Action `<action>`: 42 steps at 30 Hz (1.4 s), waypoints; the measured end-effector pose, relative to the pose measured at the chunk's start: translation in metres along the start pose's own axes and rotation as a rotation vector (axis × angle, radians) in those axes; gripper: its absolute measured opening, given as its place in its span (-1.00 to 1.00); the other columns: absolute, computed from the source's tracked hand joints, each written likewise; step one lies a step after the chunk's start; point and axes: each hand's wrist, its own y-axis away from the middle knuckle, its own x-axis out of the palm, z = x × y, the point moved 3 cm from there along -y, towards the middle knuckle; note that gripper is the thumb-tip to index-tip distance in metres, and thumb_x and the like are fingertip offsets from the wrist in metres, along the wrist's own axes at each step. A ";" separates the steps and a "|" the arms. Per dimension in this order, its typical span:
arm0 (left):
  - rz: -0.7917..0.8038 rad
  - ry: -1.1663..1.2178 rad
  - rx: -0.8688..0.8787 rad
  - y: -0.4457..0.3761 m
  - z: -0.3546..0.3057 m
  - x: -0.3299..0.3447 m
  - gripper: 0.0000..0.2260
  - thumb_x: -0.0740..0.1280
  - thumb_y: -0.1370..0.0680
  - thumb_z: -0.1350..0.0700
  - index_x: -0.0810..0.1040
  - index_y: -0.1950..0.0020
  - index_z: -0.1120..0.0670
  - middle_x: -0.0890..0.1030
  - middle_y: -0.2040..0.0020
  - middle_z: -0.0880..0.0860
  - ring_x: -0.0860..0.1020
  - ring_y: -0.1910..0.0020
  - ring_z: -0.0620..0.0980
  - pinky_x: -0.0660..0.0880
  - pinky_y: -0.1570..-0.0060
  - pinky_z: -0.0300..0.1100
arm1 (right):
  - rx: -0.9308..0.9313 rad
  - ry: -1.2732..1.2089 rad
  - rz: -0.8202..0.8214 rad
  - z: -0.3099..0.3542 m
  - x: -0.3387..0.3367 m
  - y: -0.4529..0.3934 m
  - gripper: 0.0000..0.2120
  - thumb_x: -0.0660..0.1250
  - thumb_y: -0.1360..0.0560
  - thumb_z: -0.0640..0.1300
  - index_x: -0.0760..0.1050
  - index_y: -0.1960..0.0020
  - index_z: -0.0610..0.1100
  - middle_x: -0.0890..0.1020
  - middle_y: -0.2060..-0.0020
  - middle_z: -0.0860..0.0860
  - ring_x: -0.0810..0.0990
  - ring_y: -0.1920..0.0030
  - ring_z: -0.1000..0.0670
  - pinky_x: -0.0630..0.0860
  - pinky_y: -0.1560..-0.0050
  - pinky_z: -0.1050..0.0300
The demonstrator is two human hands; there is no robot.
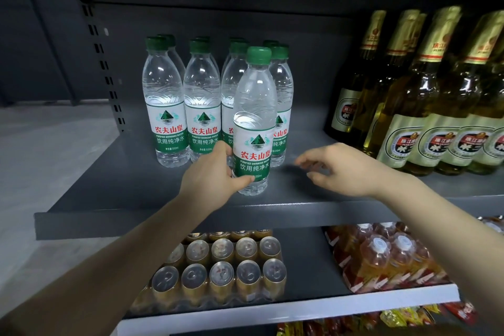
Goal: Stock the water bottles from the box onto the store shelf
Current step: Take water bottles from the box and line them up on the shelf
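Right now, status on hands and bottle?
Left hand grips front water bottle, upright on shelf. Right hand open, empty. Bottle rows close behind.

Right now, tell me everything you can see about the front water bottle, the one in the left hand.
The front bottle is clear plastic with a green screw cap, full of water, wearing a green and white label with red Chinese characters and a mountain logo. It stands upright near the front of the grey shelf, ahead of the other water bottles. The left hand grips its lower part, thumb across the label's bottom. The right hand is apart from it.
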 end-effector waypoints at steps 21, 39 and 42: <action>-0.038 0.010 -0.031 -0.014 -0.027 0.028 -0.52 0.41 -0.42 -0.13 0.37 -0.20 0.07 0.61 0.04 -0.02 0.57 0.01 0.02 0.43 0.11 -0.12 | 0.021 -0.021 -0.020 -0.027 -0.002 0.013 -0.67 0.28 -0.46 -0.19 0.50 -0.22 -0.05 0.64 -0.04 0.02 0.60 -0.03 0.03 0.50 -0.14 0.11; -0.049 -0.046 -0.052 -0.007 -0.034 0.035 -0.64 0.34 -0.46 -0.14 0.34 -0.09 0.05 0.57 0.07 -0.03 0.56 0.05 0.03 0.48 0.10 -0.09 | 0.012 -0.063 -0.024 -0.027 -0.004 0.019 -0.67 0.28 -0.47 -0.21 0.50 -0.22 -0.07 0.65 -0.05 0.00 0.61 -0.05 0.06 0.49 -0.15 0.17; -0.064 -0.077 -0.030 0.001 -0.037 0.032 -0.71 0.30 -0.51 -0.05 0.36 -0.12 0.07 0.57 0.05 0.00 0.54 0.06 0.05 0.50 0.07 -0.06 | 0.001 -0.061 -0.018 -0.027 -0.005 0.023 -0.67 0.28 -0.47 -0.20 0.50 -0.22 -0.07 0.64 -0.06 0.01 0.60 -0.05 0.07 0.48 -0.13 0.20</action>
